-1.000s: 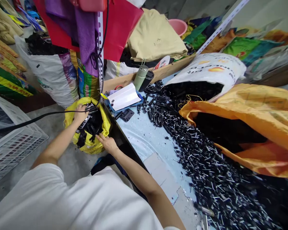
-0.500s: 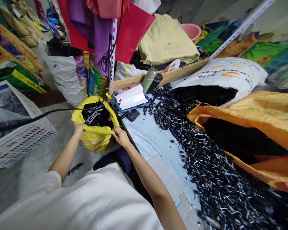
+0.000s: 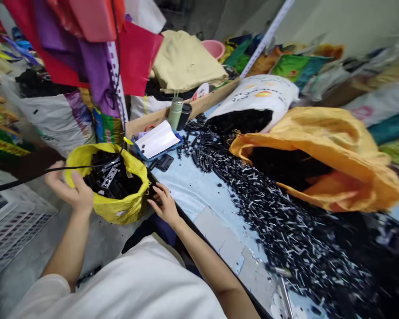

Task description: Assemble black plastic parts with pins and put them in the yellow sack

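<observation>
A yellow woven sack [image 3: 121, 208] stands upright at the table's left edge with its mouth wide and its rim rolled. Inside it lie black plastic parts [image 3: 109, 177], one with a silvery face. At the sack's left rim is my left hand [image 3: 71, 188], fingers apart and curved, close to the black cable [image 3: 83, 167] that crosses the sack's mouth. My right hand [image 3: 164, 204] hovers by the sack's right side, fingers spread and holding nothing. Whether my left fingertips touch the rim I cannot tell.
On the blue table [image 3: 182, 190] spreads a heap of small black parts and pins [image 3: 269, 212]. An orange sack [image 3: 346, 133] and a white sack [image 3: 262, 91] lie open beside it. Papers [image 3: 158, 139], a green bottle [image 3: 175, 113] and a white crate [image 3: 16, 230] are nearby.
Both hands have let go of the yellow sack's rim and opened. My left hand has moved up along the left side. The rim now stands wider, and the view has turned to the right.
</observation>
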`<state>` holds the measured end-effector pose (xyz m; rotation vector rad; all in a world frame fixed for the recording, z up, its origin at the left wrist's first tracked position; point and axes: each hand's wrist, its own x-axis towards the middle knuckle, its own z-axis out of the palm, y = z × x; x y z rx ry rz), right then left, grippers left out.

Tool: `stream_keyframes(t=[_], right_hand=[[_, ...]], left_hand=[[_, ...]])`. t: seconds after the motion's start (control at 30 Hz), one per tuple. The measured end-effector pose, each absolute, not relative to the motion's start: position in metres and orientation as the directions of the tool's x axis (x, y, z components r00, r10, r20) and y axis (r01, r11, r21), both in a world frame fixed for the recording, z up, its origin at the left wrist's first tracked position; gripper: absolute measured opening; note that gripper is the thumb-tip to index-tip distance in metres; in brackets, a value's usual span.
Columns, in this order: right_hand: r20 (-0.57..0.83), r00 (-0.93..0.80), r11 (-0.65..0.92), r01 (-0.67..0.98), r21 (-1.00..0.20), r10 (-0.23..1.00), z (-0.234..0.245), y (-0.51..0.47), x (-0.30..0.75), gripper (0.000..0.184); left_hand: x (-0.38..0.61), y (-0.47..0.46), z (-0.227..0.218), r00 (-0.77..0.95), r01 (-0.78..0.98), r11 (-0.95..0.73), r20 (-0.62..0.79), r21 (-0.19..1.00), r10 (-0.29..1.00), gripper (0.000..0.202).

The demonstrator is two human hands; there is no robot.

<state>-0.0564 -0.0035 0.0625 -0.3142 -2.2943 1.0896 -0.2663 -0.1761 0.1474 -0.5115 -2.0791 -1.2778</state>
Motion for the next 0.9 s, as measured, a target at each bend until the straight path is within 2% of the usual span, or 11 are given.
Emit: stream_keyframes(t=[0.03,0.07,0.13,0.2,0.3,0.37,0.47,0.53,0.63,0.77,0.9], right_hand=[[0.385,-0.778,0.611,-0.003,-0.792,0.496,0.057,0.000,-0.045,0.048],[0.368,-0.743,0.575,0.027,-0.818,0.559,0.051,0.004,-0.033,0.045],[0.318,-0.664,0.497,0.094,-0.863,0.677,0.038,0.010,-0.006,0.038],[0.250,-0.595,0.425,0.173,-0.888,0.764,0.025,0.014,0.024,0.032],[0.169,-0.491,0.342,0.285,-0.896,0.854,0.012,0.013,0.070,0.026],[0.155,-0.424,0.313,0.334,-0.889,0.892,0.007,0.011,0.099,0.023],[0.182,-0.334,0.313,0.396,-0.863,0.925,0.004,0.007,0.135,0.020],[0.225,-0.275,0.329,0.435,-0.838,0.935,0.002,0.005,0.156,0.018],[0.298,-0.209,0.363,0.486,-0.795,0.931,-0.005,0.004,0.181,0.016],[0.372,-0.067,0.346,0.548,-0.762,0.926,-0.022,0.010,0.195,0.017],[0.392,0.022,0.293,0.624,-0.724,0.920,-0.035,0.016,0.189,0.015]], left_hand=[[-0.242,-0.157,0.147,-0.631,0.728,0.334,0.776,0.600,-0.018,0.035],[-0.216,-0.136,0.144,-0.578,0.808,0.190,0.813,0.558,0.068,0.032],[-0.167,-0.091,0.133,-0.489,0.847,-0.042,0.808,0.529,0.330,0.029],[-0.127,-0.042,0.117,-0.429,0.827,-0.132,0.765,0.547,0.481,0.032],[-0.094,0.048,0.090,-0.417,0.759,-0.214,0.712,0.615,0.565,0.027],[-0.091,0.117,0.074,-0.429,0.743,-0.125,0.611,0.658,0.665,0.028],[-0.112,0.218,0.061,-0.555,0.711,0.228,0.331,0.666,0.763,0.042],[-0.140,0.271,0.059,-0.634,0.668,0.424,0.171,0.612,0.754,0.052],[-0.184,0.320,0.053,-0.773,0.541,0.661,-0.004,0.521,0.635,0.060],[-0.198,0.337,0.030,-0.824,0.476,0.725,-0.034,0.498,0.565,0.067],[-0.164,0.330,0.005,-0.716,0.653,0.661,0.016,0.371,0.698,0.077]])
